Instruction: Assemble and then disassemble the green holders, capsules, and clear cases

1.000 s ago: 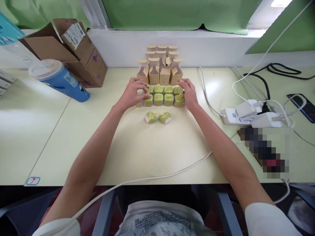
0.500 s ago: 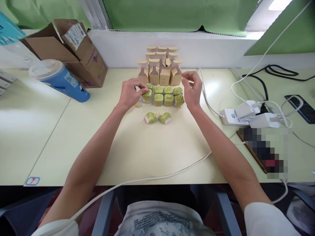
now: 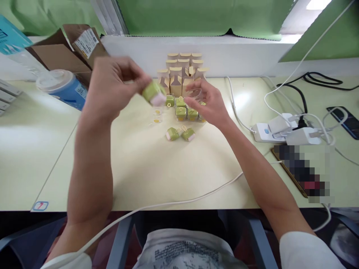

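Note:
My left hand is raised at the left, pinching a green lid-like piece with a pale pink end, slightly blurred. In my right hand, fingers curl around a small clear cup held above the jars. Below and between the hands stand several small clear jars with green tops, partly hidden by my right hand. Two more green pieces with cord loops lie on the table, one on the left and one on the right. Clear cups stand left of the jars.
Rows of open small cardboard boxes stand against the wall. At the left are a large brown carton and a blue tumbler. A power strip, cables and a phone lie on the right; a white cable crosses the front.
My left hand has lifted up and leftward with the green piece. My right hand has moved left over the jars and now holds a clear cup.

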{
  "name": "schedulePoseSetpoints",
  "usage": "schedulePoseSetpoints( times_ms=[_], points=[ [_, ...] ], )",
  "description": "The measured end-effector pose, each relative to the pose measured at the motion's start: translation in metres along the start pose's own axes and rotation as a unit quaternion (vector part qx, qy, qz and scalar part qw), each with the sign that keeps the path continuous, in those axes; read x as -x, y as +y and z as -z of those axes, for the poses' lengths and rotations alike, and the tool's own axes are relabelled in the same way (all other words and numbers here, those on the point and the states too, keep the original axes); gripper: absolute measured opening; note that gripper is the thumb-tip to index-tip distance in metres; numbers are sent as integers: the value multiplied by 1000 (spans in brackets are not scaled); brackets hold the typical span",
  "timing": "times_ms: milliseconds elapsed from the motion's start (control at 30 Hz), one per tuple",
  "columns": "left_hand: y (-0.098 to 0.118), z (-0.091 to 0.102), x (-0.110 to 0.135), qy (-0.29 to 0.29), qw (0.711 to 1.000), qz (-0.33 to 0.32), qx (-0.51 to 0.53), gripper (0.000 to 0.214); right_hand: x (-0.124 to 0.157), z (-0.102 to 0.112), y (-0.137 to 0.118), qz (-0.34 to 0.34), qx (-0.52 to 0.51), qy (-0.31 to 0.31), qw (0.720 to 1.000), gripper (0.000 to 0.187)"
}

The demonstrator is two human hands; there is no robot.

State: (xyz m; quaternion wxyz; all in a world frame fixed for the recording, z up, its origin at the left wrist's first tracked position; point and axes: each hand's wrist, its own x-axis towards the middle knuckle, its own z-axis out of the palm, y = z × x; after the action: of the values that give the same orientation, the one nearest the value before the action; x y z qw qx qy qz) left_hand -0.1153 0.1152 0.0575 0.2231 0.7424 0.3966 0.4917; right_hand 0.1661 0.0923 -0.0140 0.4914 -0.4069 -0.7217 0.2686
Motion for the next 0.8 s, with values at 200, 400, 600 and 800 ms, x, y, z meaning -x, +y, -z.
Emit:
schedulePoseSetpoints(
  times_ms=[200, 400, 600, 800],
  points=[
    [-30, -2, 11, -482, 854, 116, -157, 25, -2, 5, -2, -15, 0, 8, 1000, 57],
    [-39, -35, 13, -532, 804, 193, -183, 18, 0, -1, 6, -20, -5, -15, 1000, 62],
    [-58, -15, -1, -304, 922, 60, -232, 51, 5, -28, 14, 6, 48, -7, 999, 62],
    [-101, -20, -1, -378, 902, 46, -205, 118, -7, -69, 35, -20, 80, -59, 995, 55]
  ],
)
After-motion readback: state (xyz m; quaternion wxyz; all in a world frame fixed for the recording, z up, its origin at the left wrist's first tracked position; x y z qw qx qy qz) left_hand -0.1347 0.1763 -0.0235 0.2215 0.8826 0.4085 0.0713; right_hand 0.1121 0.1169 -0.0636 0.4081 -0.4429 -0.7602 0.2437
